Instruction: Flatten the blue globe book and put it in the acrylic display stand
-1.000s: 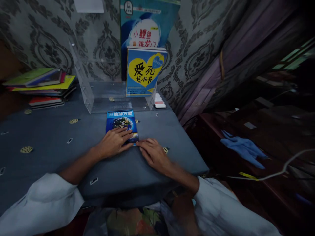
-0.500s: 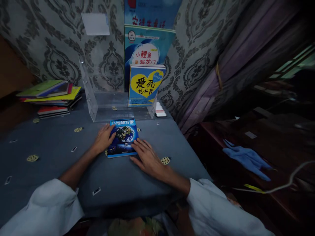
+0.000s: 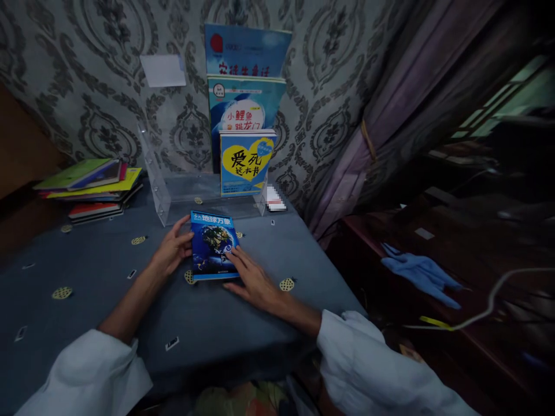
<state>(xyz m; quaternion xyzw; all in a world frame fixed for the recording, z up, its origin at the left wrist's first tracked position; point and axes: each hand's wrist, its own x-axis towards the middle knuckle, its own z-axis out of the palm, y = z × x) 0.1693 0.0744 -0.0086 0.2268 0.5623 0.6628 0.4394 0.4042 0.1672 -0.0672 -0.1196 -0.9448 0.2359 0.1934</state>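
The book (image 3: 212, 248) is tilting over the tabletop (image 3: 217, 329), its left edge seemingly lifting where it was lying flat half a second ago, so it is probably coming free. Your left hand (image 3: 171, 248) is now curling at that edge instead of resting on the cover, its grip unclear; your right hand (image 3: 258, 283) is lying open on the cover. Beyond, the rack (image 3: 158, 190) is standing.

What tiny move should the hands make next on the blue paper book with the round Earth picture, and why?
Maybe the bare right hand should slide its fingers to the right edge of the book, because they lie over the cover's lower right part, while the bare left hand is at the left edge; a hand on each side might steady it better.
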